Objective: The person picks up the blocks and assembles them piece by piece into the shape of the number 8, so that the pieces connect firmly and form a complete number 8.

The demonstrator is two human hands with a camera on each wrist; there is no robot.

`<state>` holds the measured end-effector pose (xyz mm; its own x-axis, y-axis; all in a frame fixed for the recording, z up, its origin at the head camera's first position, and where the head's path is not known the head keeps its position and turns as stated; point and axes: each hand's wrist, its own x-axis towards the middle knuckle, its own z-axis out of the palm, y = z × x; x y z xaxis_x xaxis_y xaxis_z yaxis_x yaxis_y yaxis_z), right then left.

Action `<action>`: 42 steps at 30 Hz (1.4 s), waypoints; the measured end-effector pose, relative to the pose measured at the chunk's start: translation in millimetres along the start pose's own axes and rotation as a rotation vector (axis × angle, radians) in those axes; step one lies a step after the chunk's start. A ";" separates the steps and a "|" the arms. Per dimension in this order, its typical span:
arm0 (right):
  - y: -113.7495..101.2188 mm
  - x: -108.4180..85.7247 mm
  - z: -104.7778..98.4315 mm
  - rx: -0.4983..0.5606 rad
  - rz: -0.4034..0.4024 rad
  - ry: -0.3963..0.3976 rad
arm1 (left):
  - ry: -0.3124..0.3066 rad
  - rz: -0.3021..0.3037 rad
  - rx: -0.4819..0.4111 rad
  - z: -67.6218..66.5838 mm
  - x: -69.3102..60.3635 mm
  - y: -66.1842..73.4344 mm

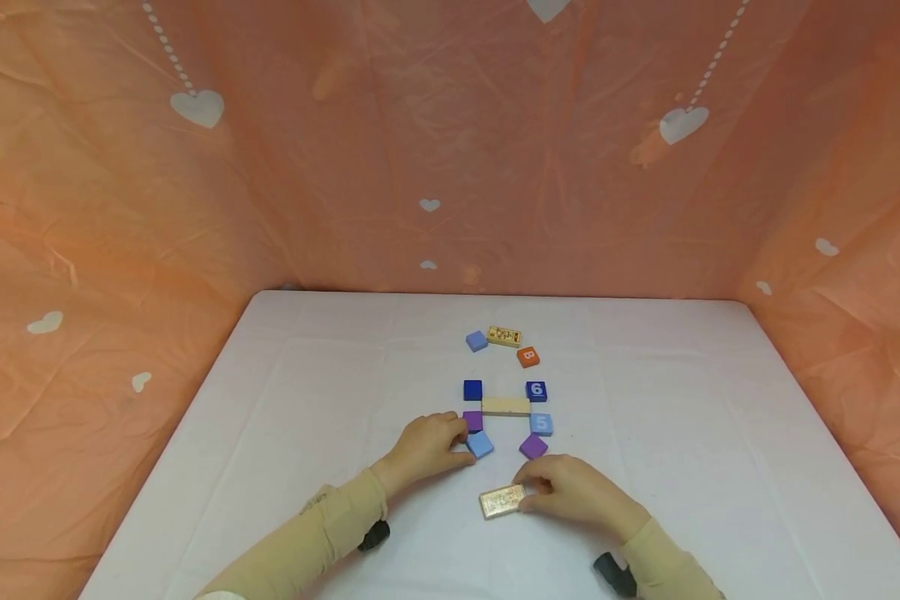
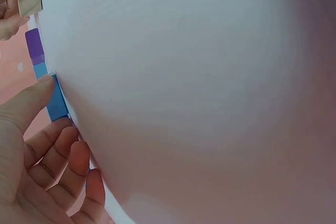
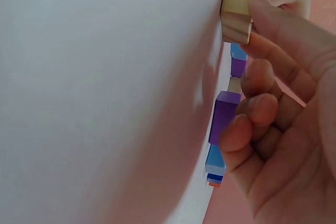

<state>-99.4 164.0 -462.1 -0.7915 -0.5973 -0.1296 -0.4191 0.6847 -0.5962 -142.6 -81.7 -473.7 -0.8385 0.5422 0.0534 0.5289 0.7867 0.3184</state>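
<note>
Head view: worktop's (image 1: 682, 375) far edge well past orange block (image 1: 528, 357), wide room left & right. R hand (image 1: 576, 492) grip pinches gold block's (image 1: 500, 502) right end, near side; L hand (image 1: 427, 446) grip pinches light-blue block (image 1: 480, 445), farther left. Purple block (image 1: 534, 447) just far of R hand.

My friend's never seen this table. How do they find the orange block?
On the white table, follow the blocks to their far end, where a gold-faced block lies. Just right of it and nearer sits the orange block, the only orange one.
</note>
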 end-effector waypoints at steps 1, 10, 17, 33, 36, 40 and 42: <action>0.1 0.1 0.2 -0.003 0.004 0.007 | 0.001 0.001 0.000 -0.3 0.0 0.3; 1.1 0.8 1.8 -0.056 0.052 0.069 | -0.016 -0.011 -0.001 -0.7 0.1 0.9; -0.2 1.5 0.5 -0.078 0.089 0.081 | -0.023 -0.018 0.001 -0.5 1.3 0.5; -2.7 6.7 1.6 -0.133 0.082 0.146 | -0.004 -0.009 -0.002 0.1 1.3 0.5; -2.9 7.5 1.4 -0.144 0.068 0.159 | -0.007 -0.007 -0.004 -0.1 1.3 0.7; -3.0 8.2 1.5 -0.154 0.053 0.171 | -0.009 -0.005 -0.008 0.8 1.0 0.0; -3.3 8.7 1.6 -0.153 0.044 0.172 | -0.007 -0.005 -0.009 1.1 0.9 -0.3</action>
<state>-104.2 155.9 -462.5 -0.8692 -0.4943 -0.0081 -0.4345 0.7717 -0.4645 -143.3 -81.2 -474.8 -0.8402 0.5404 0.0448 0.5234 0.7868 0.3271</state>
